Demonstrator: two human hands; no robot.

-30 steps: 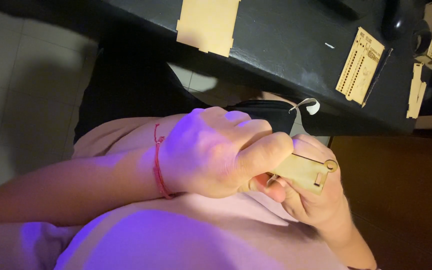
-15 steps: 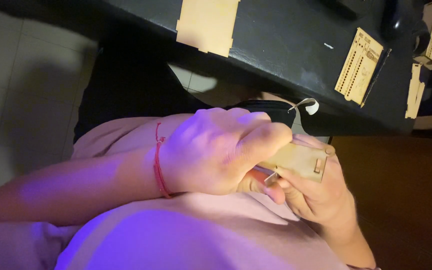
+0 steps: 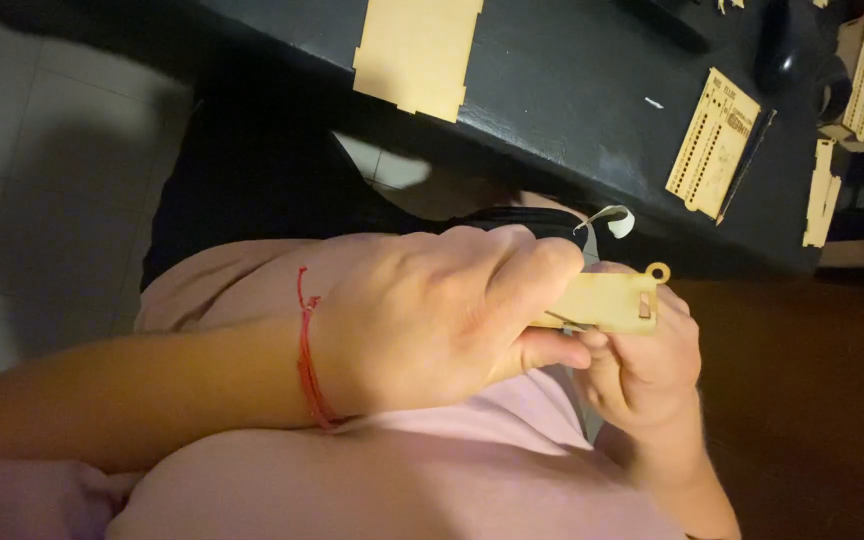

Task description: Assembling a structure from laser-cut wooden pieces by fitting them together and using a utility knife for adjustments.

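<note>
Left hand fisted over wooden piece, right hand gripping it from beneath

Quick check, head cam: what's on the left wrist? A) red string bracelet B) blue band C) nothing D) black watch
A: a thin red string bracelet circles the wrist just behind the left hand, which grips the small wooden piece together with the right hand.
</note>
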